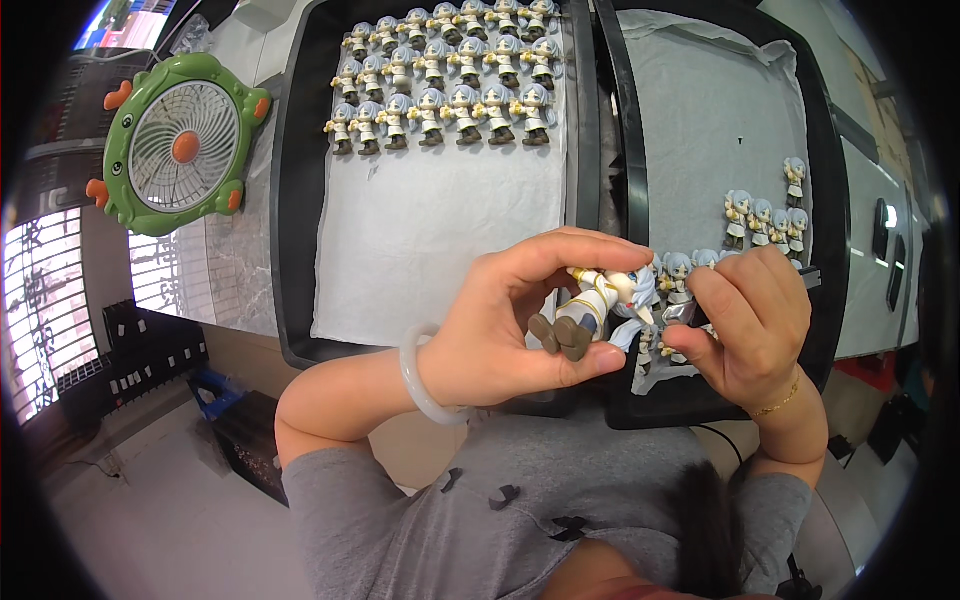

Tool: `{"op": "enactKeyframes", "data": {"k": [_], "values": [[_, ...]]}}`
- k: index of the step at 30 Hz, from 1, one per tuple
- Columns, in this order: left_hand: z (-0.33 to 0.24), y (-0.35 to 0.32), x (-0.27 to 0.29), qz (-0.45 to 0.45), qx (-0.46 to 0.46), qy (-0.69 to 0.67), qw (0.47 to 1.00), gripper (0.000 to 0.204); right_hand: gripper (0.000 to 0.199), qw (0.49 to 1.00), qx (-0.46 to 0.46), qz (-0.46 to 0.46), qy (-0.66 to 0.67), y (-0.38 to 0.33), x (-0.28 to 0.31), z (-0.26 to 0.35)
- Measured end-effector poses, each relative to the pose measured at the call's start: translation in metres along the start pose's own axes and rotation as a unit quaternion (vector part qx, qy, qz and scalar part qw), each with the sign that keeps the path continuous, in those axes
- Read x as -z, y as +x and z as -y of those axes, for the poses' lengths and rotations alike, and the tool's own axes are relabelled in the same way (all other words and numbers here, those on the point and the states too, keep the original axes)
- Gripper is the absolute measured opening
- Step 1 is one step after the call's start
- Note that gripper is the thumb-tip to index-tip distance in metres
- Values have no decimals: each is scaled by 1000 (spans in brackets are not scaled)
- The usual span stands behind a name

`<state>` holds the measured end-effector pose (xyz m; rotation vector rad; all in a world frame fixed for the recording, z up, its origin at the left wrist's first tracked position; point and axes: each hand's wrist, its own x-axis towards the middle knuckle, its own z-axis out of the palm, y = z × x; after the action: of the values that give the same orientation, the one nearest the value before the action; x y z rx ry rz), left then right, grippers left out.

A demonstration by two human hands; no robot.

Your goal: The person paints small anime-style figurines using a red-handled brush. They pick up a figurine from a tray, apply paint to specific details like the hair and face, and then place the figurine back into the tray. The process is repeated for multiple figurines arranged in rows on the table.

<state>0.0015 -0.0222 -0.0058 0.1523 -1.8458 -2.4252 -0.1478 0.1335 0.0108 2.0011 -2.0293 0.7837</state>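
My left hand (500,320) is closed round a small figurine (598,300) with pale blue hair, a white outfit and brown boots. It is tilted, its soles toward me and its head toward my right hand. My right hand (755,325) is closed in a pinch on a slim tool (682,313) with a grey, metal-looking end close to the figurine's hair. Fingers cover most of the tool, so its exact kind is unclear. Beneath my hands, more figurines (677,268) lie in the right tray (632,130), partly hidden.
Rows of matching figurines (430,105) lie on white paper (430,220) in the black left tray (297,200). Several more (760,215) rest in the right tray's near right part. A green animal-shaped fan (228,90) stands at the left. Dark objects (884,228) lie at the far right.
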Motion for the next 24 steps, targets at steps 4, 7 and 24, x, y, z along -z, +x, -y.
{"op": "enactKeyframes", "data": {"k": [4, 7, 24], "values": [[1, -1, 0, 0, -6, 6, 1000, 52, 38, 1000, -13, 21, 14, 0, 2, 0], [2, 0, 0, 3, -14, 13, 1000, 52, 37, 999, -19, 36, 17, 0, 2, 1], [1, 0, 2, 10, -4, 7, 1000, 54, 38, 1000, -9, 30, 0, 1, 3, 2]]}}
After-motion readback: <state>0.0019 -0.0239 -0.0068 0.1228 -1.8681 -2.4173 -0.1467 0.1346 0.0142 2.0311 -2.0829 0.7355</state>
